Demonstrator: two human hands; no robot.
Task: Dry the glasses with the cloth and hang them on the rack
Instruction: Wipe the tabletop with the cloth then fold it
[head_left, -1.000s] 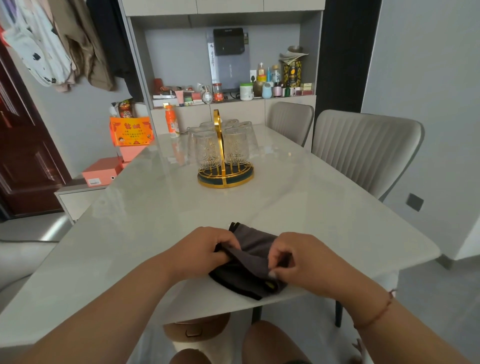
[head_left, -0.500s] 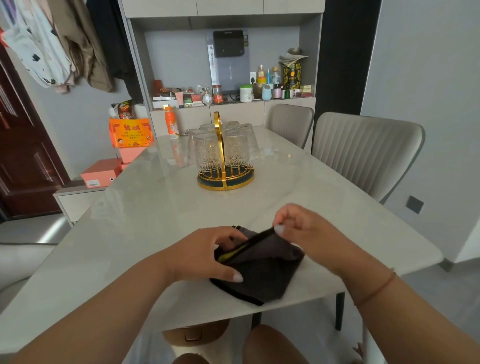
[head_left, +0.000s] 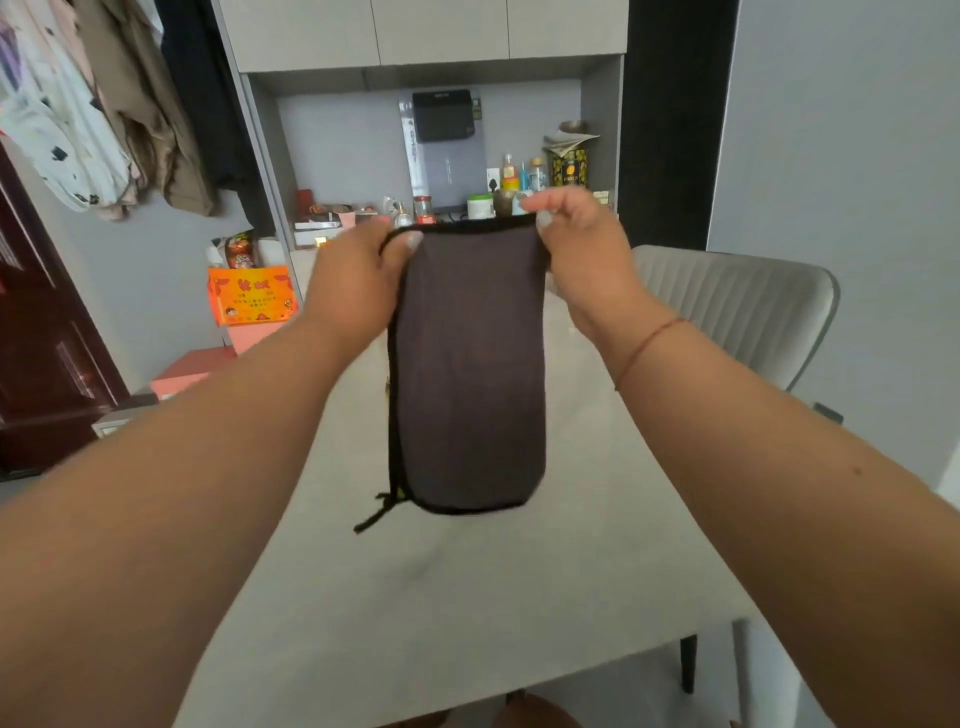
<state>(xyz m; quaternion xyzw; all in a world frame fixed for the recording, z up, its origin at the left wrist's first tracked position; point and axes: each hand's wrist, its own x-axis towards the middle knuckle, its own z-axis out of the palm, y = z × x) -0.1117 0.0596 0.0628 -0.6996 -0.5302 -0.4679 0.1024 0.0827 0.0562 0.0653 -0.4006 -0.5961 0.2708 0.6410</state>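
Pale tabletop (head_left: 467, 597) across the lower middle, near edge cut off by both forearms, far end hidden behind a raised cloth. Grey cabinet (head_left: 431, 67) on the far wall, open shelf crowded with bottles and jars too small to tell apart; a dark box (head_left: 444, 115) mounted above them. Padded grey chair (head_left: 737, 306) at the right side of the tabletop, its seat hidden. Hanging clothes (head_left: 88, 104) at upper left, cropped by the frame. Orange box (head_left: 252, 293) left of the tabletop, its printing unreadable.

Dark grey cloth (head_left: 467, 364) with black edging held up in the air above the tabletop, hanging straight down, folded lengthwise, a short black loop dangling at its lower left corner. Glasses and rack out of sight, presumably behind the cloth; cannot tell.

Left hand (head_left: 353, 280) at the top left corner of the cloth, thumb over the front, fingers curled behind and hidden, pinching the hem. Right hand (head_left: 587, 249) at the top right corner, fingers closed on the hem, tips partly blurred. Thin red string (head_left: 649, 345) around the right wrist.
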